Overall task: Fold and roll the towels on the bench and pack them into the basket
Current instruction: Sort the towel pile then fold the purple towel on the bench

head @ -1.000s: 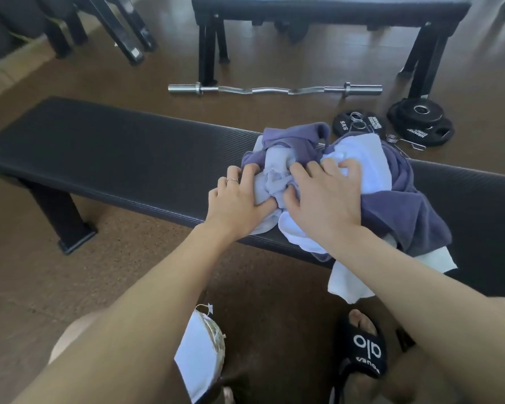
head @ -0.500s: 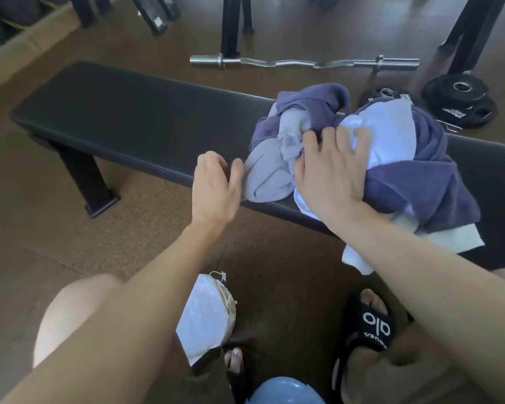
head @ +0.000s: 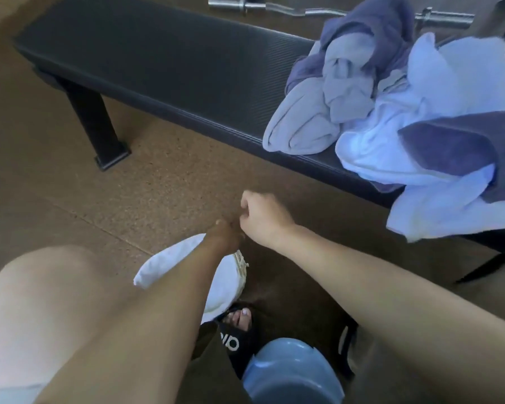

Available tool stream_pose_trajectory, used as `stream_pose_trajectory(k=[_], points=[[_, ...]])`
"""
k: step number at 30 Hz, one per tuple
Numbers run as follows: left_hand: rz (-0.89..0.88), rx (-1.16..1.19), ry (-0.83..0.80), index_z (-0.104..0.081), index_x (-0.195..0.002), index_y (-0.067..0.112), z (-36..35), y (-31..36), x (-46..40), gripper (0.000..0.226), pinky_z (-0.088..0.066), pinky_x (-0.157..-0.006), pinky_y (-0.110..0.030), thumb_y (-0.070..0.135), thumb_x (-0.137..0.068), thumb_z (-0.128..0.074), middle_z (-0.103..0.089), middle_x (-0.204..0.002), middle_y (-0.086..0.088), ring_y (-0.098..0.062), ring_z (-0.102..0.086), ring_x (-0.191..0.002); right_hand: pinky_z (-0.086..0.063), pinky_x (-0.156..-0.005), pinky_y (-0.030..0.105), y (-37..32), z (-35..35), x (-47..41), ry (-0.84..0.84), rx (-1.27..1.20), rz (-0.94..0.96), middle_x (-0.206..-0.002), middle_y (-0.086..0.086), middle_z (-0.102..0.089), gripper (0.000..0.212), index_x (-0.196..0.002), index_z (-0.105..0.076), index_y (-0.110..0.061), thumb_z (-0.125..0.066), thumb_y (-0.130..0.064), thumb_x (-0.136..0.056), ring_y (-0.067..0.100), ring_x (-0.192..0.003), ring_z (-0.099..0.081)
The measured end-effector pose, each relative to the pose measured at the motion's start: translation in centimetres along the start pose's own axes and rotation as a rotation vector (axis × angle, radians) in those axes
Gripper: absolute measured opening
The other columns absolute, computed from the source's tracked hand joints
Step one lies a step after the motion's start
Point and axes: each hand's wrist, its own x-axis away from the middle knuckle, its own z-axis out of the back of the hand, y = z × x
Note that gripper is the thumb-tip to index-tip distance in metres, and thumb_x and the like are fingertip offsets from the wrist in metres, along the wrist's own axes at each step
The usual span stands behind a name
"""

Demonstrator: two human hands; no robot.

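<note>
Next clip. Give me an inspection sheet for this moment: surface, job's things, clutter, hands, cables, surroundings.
Surface: black padded bench, left part bare, towels at its right end.
Job's things: unfolded pile of towels, grey, white and purple tangled, white one hanging over the front edge; basket on the floor below the hands, mostly hidden by white cloth.
Clutter: blue rounded object at the bottom edge, cannot tell what it is.
Hands: left hand and right hand low in front of the bench, off the towels; right fingers curled, contents unclear; left too dark to judge.
Cables: nothing seen.
Surroundings: brown floor; curl bar behind the bench; black slide sandal on a foot.
</note>
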Motion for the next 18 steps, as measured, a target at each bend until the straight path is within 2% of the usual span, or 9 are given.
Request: stream_pose_trajectory(k=[2,4,6,7,9,14,18], points=[[0.024,0.055,-0.045,-0.028,-0.152,0.013,-1.7,-0.9,-1.4,0.061,-0.053,-0.088,-0.04,0.03,-0.099,-0.052,-0.057,-0.136,-0.015,-0.034,-0.061,-0.12,-0.049,-0.077,0.033,1.4,-1.7,-0.4,-0.075,-0.03,-0.106,-0.123,0.007,-0.064,0.031,-0.128,-0.058,-0.018,-0.059,-0.02,-0.098,0.027,-0.111,-0.062],[0.0,0.084,-0.075,-0.033,-0.148,0.018,-2.5,-0.6,-1.5,0.054,-0.052,-0.082,-0.04,0.02,-0.099,-0.053,-0.059,-0.133,-0.017,-0.035,-0.062,-0.116,-0.051,-0.083,0.035,2.7,-2.6,-0.7,-0.103,-0.038,-0.155,-0.124,0.007,-0.063,0.03,-0.127,-0.059,-0.017,-0.058,-0.02,-0.098,0.027,-0.113,-0.062],[-0.039,-0.046,-0.115,-0.049,-0.14,0.015,-2.9,-0.5,-1.9,0.042,-0.056,-0.088,-0.042,0.012,-0.098,-0.053,-0.059,-0.133,-0.016,-0.034,-0.061,-0.118,-0.052,-0.092,0.04,3.7,-3.1,-1.1,-0.124,-0.056,-0.184,-0.125,0.008,-0.063,0.029,-0.127,-0.059,-0.016,-0.057,-0.02,-0.098,0.028,-0.114,-0.061],[-0.036,-0.135,-0.094,-0.056,-0.135,0.009,-3.0,-0.5,-2.4,0.038,-0.055,-0.093,-0.042,0.01,-0.097,-0.054,-0.061,-0.132,-0.016,-0.034,-0.062,-0.118,-0.052,-0.094,0.042,3.9,-3.2,-1.3,-0.129,-0.062,-0.196,-0.126,0.008,-0.062,0.029,-0.127,-0.059,-0.016,-0.056,-0.019,-0.098,0.028,-0.115,-0.061],[0.013,-0.161,-0.037,-0.063,-0.127,0.003,-2.9,-0.6,-3.1,0.035,-0.055,-0.095,-0.042,0.007,-0.092,-0.058,-0.067,-0.125,-0.016,-0.033,-0.065,-0.115,-0.051,-0.096,0.043,4.2,-3.4,-1.8,-0.127,-0.067,-0.213,-0.127,0.008,-0.062,0.029,-0.126,-0.059,-0.017,-0.056,-0.019,-0.098,0.029,-0.115,-0.06],[0.063,-0.231,0.058,-0.056,-0.132,0.002,-0.9,-0.2,-3.4,0.038,-0.053,-0.098,-0.039,0.013,-0.096,-0.057,-0.06,-0.134,-0.013,-0.03,-0.058,-0.125,-0.053,-0.087,0.036,3.6,-2.8,-2.9,-0.085,-0.092,-0.171,-0.126,0.006,-0.063,0.03,-0.129,-0.058,-0.017,-0.055,-0.016,-0.099,0.025,-0.111,-0.062],[0.071,-0.284,0.079,-0.051,-0.139,0.002,1.7,0.7,-3.4,0.041,-0.046,-0.104,-0.036,0.022,-0.103,-0.046,-0.054,-0.141,-0.014,-0.03,-0.052,-0.132,-0.054,-0.091,0.039,2.5,-1.0,-3.6,-0.043,-0.113,-0.121,-0.126,0.006,-0.063,0.03,-0.129,-0.058,-0.018,-0.055,-0.017,-0.099,0.025,-0.111,-0.062]])
